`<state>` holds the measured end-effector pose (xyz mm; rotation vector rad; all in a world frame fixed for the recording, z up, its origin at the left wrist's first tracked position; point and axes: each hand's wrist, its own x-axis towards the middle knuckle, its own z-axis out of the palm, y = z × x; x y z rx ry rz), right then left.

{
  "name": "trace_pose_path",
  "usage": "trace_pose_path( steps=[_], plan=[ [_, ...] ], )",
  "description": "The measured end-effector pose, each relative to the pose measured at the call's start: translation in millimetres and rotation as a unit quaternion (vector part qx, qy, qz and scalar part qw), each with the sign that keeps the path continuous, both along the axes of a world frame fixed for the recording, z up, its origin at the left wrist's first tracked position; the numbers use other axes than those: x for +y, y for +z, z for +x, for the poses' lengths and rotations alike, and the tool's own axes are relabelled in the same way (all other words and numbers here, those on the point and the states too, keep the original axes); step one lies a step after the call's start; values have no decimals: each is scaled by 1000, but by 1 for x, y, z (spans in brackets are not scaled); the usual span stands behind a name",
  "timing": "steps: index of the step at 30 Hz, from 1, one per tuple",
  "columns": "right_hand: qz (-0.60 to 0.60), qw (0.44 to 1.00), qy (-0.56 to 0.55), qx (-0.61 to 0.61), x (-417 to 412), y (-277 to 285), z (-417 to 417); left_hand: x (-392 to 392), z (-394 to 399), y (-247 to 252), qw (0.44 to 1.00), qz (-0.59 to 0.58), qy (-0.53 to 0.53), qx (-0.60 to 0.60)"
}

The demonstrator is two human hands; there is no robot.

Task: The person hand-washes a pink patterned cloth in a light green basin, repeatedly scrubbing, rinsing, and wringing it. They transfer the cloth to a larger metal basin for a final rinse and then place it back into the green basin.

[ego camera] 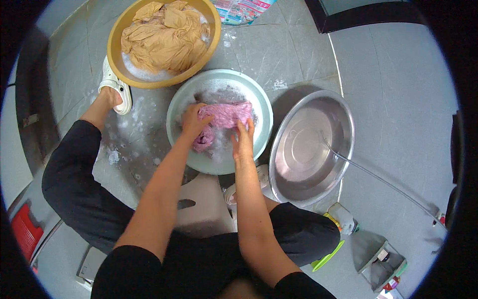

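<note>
A wet pink cloth lies bunched in a pale green basin with soapy water. My left hand grips the cloth at its left part, and a twisted end of it hangs below that hand. At the cloth's right end my right hand holds it with the fingertips, the thumb standing apart. Suds cling to the basin's inner wall, and the cloth's underside is hidden.
A yellow basin holds tan fabric in suds. To the right leans a steel basin, a thin hose reaching into it. A beige plastic stool is before me. A printed bag lies beyond; a grey caddy stands lower right.
</note>
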<state>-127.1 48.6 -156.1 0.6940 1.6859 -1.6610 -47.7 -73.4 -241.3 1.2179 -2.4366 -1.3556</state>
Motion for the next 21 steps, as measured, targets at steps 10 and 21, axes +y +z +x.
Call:
trace_pose_path(
  steps=[10, 21],
  plan=[
    [4, 974, 20, -227, 14, -60, 34, 8, -6, -3, 977, -33, -148, -147],
    [-244, 894, -27, -376, 20, 8, -18, 80, -6, 144, 980, 47, -165, 98]
  ],
)
